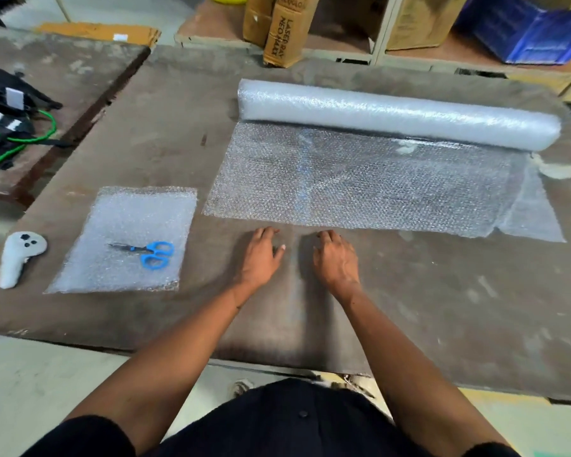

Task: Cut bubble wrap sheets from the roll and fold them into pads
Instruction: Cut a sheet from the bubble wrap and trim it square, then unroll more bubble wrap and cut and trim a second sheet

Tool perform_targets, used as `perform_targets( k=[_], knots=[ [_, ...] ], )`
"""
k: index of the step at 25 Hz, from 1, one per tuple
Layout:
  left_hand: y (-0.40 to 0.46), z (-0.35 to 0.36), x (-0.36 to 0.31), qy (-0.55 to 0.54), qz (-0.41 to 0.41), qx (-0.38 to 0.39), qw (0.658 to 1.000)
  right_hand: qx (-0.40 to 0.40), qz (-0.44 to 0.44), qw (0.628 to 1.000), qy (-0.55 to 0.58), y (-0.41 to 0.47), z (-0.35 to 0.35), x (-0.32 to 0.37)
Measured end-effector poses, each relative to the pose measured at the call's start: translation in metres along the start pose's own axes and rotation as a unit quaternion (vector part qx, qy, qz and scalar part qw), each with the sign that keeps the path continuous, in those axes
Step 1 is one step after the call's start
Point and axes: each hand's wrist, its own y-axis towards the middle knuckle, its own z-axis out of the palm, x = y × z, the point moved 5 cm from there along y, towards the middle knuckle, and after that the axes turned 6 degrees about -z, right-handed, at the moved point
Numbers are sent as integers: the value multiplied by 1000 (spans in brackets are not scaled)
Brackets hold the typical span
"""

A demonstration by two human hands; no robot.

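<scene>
Both hands (261,255) (335,258) flat on table (442,308), near unrolled bubble wrap (360,183).

Person seen from above, bottom centre of frame. Dark top (297,420), black or very dark navy, one small round button on the chest at lower centre. Short sleeves: dark cuffs end at the upper arms, visible at bottom left and bottom right. Both forearms bare from there up. Left hand (261,255) and right hand (335,258) bare: no gloves, rings, watch or bands visible. Short nails.
</scene>
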Motion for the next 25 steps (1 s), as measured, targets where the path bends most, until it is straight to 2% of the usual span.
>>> perform_targets(
  k=[6, 10, 12, 15, 20, 25],
  knots=[
    [17, 77, -82, -19, 4, 28, 999, 15, 15, 1000, 6, -2, -23, -113],
    [34, 123, -129, -17, -7, 55, 998, 14, 67, 998, 16, 2, -39, -203],
    [42, 137, -142, 6, -6, 53, 999, 11, 81, 996, 27, 2, -47, -236],
    [55, 163, -164, 96, 12, 66, 993, 51, 59, 997, 25, 4, -50, -282],
    [55, 194, -181, 209, 39, 122, 970, 81, -7, 997, -16, 1, -49, -309],
    [39, 193, -177, 272, 57, 110, 954, 80, -18, 996, -24, -16, -52, -314]
  ],
)
